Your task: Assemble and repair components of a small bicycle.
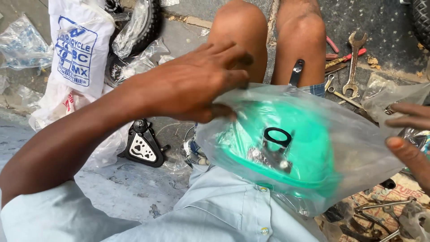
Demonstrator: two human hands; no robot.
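pinching the upper edge of a clear plastic bag (358, 148), the left hand (197, 85) has its thumb and fingers pressed together on the film near the bag's top left corner, the knuckles arched above it, so the bag hangs stretched across the person's lap rather than sagging. the right hand (410, 134) comes in from the right edge of the view with its fingers loosely spread; its fingertips sit at the far side of the bag, and i cannot tell whether they actually clamp the plastic or only rest against it. held between the two hands this way, the bag is pulled fairly flat, which lets its contents show through: a round green plastic part (286, 148) fills most of it, with a black ring (277, 136) and some small shiny metal pieces lying on top near the middle. the bag sits just above the person's light blue shirt (233, 210) and in front of the bare knees. beyond that, on the concrete ground, a black pedal-like piece with pale dots (142, 145) lies below the left forearm, a white printed bag (78, 49) lies further to the left, and spanners (354, 58) and a red-handled tool (347, 57) are scattered to the right of the knees.
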